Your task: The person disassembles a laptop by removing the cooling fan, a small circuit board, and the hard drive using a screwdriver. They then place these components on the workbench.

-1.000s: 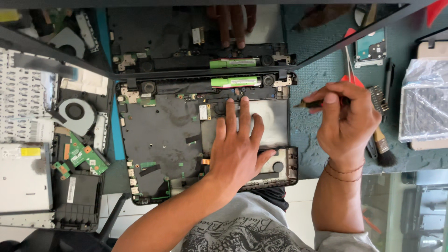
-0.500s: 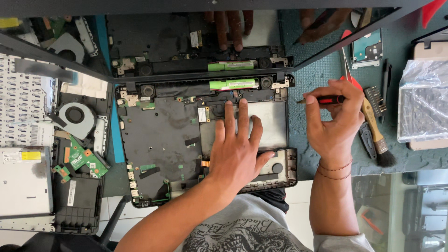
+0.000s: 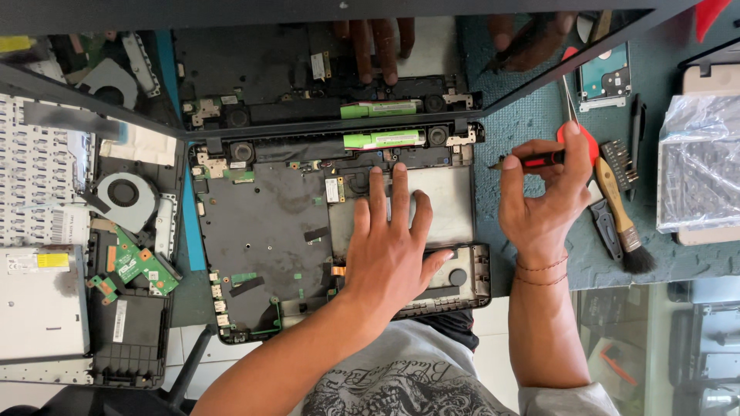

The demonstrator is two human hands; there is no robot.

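Note:
An opened laptop base (image 3: pixel 262 254) lies in front of me, its black inside bared, with a green cylinder (image 3: pixel 383 139) along its hinge edge. My left hand (image 3: pixel 393 246) rests flat on the grey metal plate (image 3: pixel 447 204) at the base's right half, fingers spread. My right hand (image 3: pixel 543 204) is just right of the base, over the teal mat (image 3: pixel 501 115), gripping a red and black screwdriver (image 3: pixel 532 160) whose tip points left toward the base's right hinge corner. The dark laptop screen (image 3: pixel 308 62) stands behind and mirrors both hands.
A cooling fan (image 3: pixel 127 199), a small green circuit board (image 3: pixel 142 266), a keyboard (image 3: pixel 35 185), a drive (image 3: pixel 38 300) and a black cover (image 3: pixel 127 339) lie at the left. At the right are a brush (image 3: pixel 620 223), a bit holder (image 3: pixel 620 158), a hard drive (image 3: pixel 605 77) and a bagged part (image 3: pixel 697 177).
My right hand has turned the screwdriver to lie level and shifted it slightly toward the base's right edge. My left hand has stayed flat on the plate.

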